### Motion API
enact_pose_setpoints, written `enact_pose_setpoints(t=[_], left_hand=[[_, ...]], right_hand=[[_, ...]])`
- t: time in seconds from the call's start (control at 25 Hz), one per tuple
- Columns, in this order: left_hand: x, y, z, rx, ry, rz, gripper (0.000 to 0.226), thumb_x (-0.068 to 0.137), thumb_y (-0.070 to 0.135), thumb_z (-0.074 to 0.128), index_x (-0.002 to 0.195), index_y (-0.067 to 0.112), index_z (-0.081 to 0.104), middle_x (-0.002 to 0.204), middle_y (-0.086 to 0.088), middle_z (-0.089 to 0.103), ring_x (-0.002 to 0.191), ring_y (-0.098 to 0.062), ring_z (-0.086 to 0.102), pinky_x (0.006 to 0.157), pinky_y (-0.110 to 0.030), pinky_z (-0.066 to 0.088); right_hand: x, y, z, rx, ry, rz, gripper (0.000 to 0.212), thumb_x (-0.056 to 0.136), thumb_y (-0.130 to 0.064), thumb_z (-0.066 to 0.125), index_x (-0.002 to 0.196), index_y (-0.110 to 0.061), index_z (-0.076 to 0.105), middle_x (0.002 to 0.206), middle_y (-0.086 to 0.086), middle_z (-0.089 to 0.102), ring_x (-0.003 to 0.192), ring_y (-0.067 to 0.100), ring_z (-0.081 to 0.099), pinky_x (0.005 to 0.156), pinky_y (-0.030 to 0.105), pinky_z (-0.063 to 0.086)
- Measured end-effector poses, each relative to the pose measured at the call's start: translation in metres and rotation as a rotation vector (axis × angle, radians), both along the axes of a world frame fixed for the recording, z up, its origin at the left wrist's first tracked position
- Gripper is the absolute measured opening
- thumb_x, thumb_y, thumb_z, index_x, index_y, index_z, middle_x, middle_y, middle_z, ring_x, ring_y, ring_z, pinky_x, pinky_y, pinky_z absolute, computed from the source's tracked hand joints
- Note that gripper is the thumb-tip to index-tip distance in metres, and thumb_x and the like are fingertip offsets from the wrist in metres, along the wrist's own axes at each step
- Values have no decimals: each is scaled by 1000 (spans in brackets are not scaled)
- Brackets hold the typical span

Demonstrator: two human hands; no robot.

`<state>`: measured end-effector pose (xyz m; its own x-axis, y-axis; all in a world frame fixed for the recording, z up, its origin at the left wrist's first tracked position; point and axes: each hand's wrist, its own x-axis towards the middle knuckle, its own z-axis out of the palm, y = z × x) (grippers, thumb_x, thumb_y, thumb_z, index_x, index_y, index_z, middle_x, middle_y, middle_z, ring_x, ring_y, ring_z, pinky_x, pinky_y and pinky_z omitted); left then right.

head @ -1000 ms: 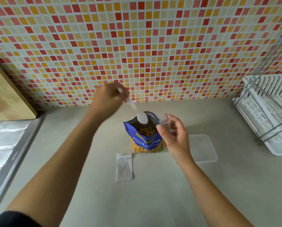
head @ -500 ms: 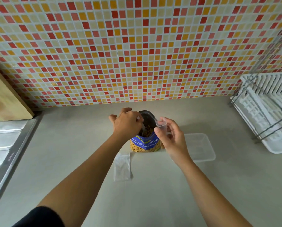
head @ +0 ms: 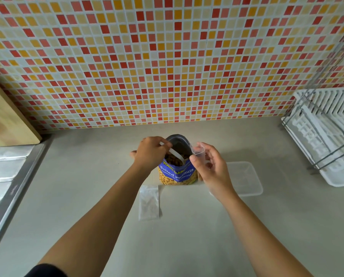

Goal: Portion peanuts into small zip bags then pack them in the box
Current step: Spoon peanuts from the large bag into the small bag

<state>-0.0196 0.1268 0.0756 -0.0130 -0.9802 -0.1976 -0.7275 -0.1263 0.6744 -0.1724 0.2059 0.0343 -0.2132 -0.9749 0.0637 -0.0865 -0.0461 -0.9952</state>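
Two bare hands are busy over a grey tabletop (head: 187, 246), right in front of a wall of red, orange and cream mosaic tiles (head: 167, 56).

The left grip (head: 151, 153) is curled round the handle of a white plastic spoon (head: 175, 153). The spoon slants down into the open mouth of a blue Salted Peanuts bag (head: 177, 173), with its bowl end down among the peanuts (head: 171, 159). That bag stands upright about mid-tabletop and the top is pulled wide open, so you can see the grey lining.

The right grip (head: 211, 170) is pinching a small clear zip bag (head: 198, 149) between thumb and fingers. It's held upright just beside the right edge of the peanut bag's mouth. The little bag's top looks spread open, and I can't tell if anything is in it.

More small zip bags (head: 149, 202) lie flat on the tabletop just in front of the peanut bag, a bit to its left. Could be one or a thin stack, honestly can't tell, and nobody's touching them.

The clear plastic box (head: 247, 178) sits on the tabletop to the right of the peanut bag, partly hidden behind the right wrist. No lid that I can make out.

Off to the sides:
- A white dish rack (head: 327, 136) with a wire frame stands on the far right.
- A wooden cutting board (head: 5, 118) leans against the tiles on the far left.
- A steel sink drainer (head: 5, 172) sits below the cutting board.
- A bit of dark sleeve (head: 45, 270) shows on the left arm at the bottom edge.
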Motion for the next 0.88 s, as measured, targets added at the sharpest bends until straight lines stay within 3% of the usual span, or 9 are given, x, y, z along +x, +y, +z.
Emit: enact_pose_setpoints(t=[0.16, 0.28, 0.36, 0.52, 0.6, 0.72, 0.88], left_hand=[[6, -1, -3, 5, 206, 85, 20, 91, 29, 53, 75, 30, 64, 79, 7, 61, 91, -22, 58, 91, -47, 47], [13, -2, 1, 19, 362, 145, 17, 93, 19, 51, 87, 16, 67, 79, 2, 61, 76, -12, 57, 61, -18, 47], [17, -1, 3, 31, 424, 161, 17, 93, 14, 50, 91, 10, 67, 77, 2, 59, 71, -7, 53, 54, -13, 41], [27, -5, 5, 63, 527, 196, 19, 94, 14, 49, 96, 6, 66, 85, 0, 61, 82, -11, 52, 68, -22, 42], [33, -6, 5, 79, 552, 214, 20, 94, 17, 50, 100, 5, 65, 94, -4, 62, 93, -16, 52, 79, -28, 38], [45, -9, 6, 82, 572, 259, 17, 93, 17, 51, 99, 7, 64, 102, -9, 64, 104, -19, 51, 84, -32, 35], [59, -14, 15, 61, 581, 287, 16, 92, 14, 52, 81, 15, 65, 100, -9, 67, 106, -21, 53, 88, -33, 34]], right_hand=[[-3, 1, 2, 24, 2, 24, 42, 66, -59, 65, 105, -45, 56, 105, -22, 65, 85, 2, 61, 66, 19, 46], [-5, 1, 0, 27, -9, 41, 36, 66, -56, 66, 101, -52, 56, 108, -26, 64, 104, 2, 61, 81, 24, 50], [-8, 1, -3, 13, -31, 27, 36, 66, -53, 67, 101, -51, 58, 108, -23, 65, 106, 4, 61, 86, 27, 49], [-14, 0, 0, 19, -18, -42, 44, 64, -58, 68, 105, -48, 57, 105, -15, 67, 97, 11, 61, 72, 30, 50], [-15, 1, 4, 12, 73, -82, 49, 65, -57, 69, 110, -43, 56, 105, -13, 65, 95, 2, 59, 71, 19, 50], [-14, 0, 7, -26, 258, -125, 55, 70, -42, 77, 119, -25, 57, 103, -21, 58, 89, -9, 55, 68, 5, 44], [-7, -5, 10, -81, 551, -140, 55, 71, -43, 76, 118, -21, 59, 96, -19, 57, 84, 2, 56, 69, 21, 50]])
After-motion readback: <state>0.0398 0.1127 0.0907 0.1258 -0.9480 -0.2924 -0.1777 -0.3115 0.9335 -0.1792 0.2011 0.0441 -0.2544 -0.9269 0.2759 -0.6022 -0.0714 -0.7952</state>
